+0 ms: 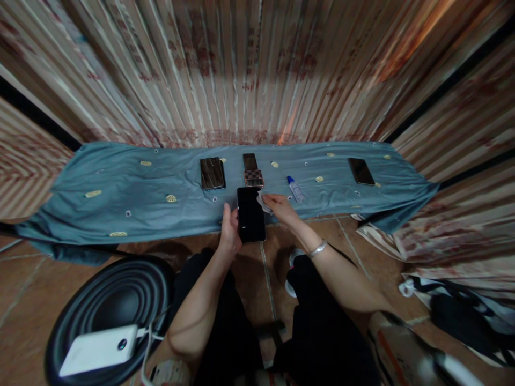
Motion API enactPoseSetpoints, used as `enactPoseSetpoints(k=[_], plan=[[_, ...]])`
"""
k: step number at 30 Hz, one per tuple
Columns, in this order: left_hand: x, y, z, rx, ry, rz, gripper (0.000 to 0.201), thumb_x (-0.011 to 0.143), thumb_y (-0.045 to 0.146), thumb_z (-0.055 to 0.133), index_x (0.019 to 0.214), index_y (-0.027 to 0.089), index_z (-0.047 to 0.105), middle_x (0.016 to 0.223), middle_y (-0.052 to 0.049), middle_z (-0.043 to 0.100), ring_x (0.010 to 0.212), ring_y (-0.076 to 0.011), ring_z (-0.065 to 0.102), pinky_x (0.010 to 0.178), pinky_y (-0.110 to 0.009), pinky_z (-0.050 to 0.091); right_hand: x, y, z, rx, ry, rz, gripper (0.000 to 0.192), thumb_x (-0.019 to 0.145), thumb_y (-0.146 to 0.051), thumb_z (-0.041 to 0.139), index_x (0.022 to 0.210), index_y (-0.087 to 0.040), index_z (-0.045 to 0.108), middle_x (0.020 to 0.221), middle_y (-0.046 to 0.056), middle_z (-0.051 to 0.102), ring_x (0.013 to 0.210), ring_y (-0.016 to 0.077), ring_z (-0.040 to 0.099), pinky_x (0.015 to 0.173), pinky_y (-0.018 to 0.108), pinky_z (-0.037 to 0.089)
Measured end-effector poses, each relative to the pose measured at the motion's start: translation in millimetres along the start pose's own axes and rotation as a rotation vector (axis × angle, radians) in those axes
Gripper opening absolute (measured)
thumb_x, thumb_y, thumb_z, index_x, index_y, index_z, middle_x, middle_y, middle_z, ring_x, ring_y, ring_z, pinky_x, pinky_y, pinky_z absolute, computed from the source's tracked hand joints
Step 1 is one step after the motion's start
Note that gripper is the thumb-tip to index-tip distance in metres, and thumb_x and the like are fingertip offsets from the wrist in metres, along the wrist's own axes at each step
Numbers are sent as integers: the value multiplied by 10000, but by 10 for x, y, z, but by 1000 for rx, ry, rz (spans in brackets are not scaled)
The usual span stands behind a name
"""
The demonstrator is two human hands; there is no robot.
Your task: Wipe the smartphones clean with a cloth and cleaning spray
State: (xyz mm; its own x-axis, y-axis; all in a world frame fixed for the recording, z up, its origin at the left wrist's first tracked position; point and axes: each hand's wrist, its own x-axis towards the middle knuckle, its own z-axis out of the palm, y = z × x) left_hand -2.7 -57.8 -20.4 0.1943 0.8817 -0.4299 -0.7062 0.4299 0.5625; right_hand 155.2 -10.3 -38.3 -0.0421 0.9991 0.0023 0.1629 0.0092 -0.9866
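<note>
Phone (251, 215), dark-screened and face up, is held at the near edge of the blue cloth (120, 187), partly over the tiled floor. It is gripped along its left edge by the left hand (230, 231), fingers curled around the side. The right hand (279, 206) is closed on a small white wipe (263, 201), which is pressed to the upper right corner of the screen. For the wiping to be done well, the phone is best kept steady and level by the left hand, with that grip kept on the edge and off the glass, so that no fresh marks are left. The wipe is best drawn in overlapping strokes from the top corner downward, with light, even pressure. A small bottle (295, 188) lies on the cloth just beyond the right hand, within easy reach. Three other phones (212, 173) (252, 170) (361, 171) lie farther back on the cloth, well apart from the work.
</note>
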Motion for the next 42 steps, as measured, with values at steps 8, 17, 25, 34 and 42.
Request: enactPoseSetpoints(k=[8, 17, 25, 34, 42], plan=[[20, 4, 33, -20, 39, 93, 603, 942, 606, 373, 1163, 131, 672, 1063, -126, 757, 1106, -282, 681, 1008, -420, 501, -116, -18, 78, -165, -9, -31, 425, 834, -553, 584, 643, -178, 638, 559, -32, 471, 566, 115, 415, 535, 247, 287], [136, 38, -81, -77, 79, 171, 560, 910, 606, 466, 1207, 173, 658, 1141, -107, 740, 1164, -272, 652, 1036, -401, 484, -226, -2, 108, -236, -137, -11, 474, 815, -615, 542, 677, -170, 634, 570, -33, 488, 569, 116, 420, 543, 239, 276], [142, 103, -65, -37, 144, 199, 573, 946, 593, 369, 1106, 143, 685, 1156, -123, 729, 1190, -272, 635, 1031, -406, 491, -331, 36, 139, -184, -186, 21, 494, 792, -636, 569, 583, -190, 532, 513, -55, 430, 534, 95, 374, 516, 237, 230], [211, 141, -44, -46, 120, 232, 592, 894, 653, 425, 1037, 147, 699, 1061, -130, 748, 1168, -314, 644, 987, -438, 520, -491, 87, 166, 256, -226, 259, 462, 695, -617, 748, 784, -165, 714, 642, 7, 708, 571, 117, 607, 563, 220, 419], [297, 92, 52, -88, 112, 237, 612, 929, 626, 352, 1020, 134, 704, 1055, -143, 744, 1179, -296, 640, 994, -410, 513, -576, 98, 243, 511, -54, 341, 383, 701, -529, 809, 794, -170, 713, 682, 18, 728, 631, 135, 691, 591, 217, 510]])
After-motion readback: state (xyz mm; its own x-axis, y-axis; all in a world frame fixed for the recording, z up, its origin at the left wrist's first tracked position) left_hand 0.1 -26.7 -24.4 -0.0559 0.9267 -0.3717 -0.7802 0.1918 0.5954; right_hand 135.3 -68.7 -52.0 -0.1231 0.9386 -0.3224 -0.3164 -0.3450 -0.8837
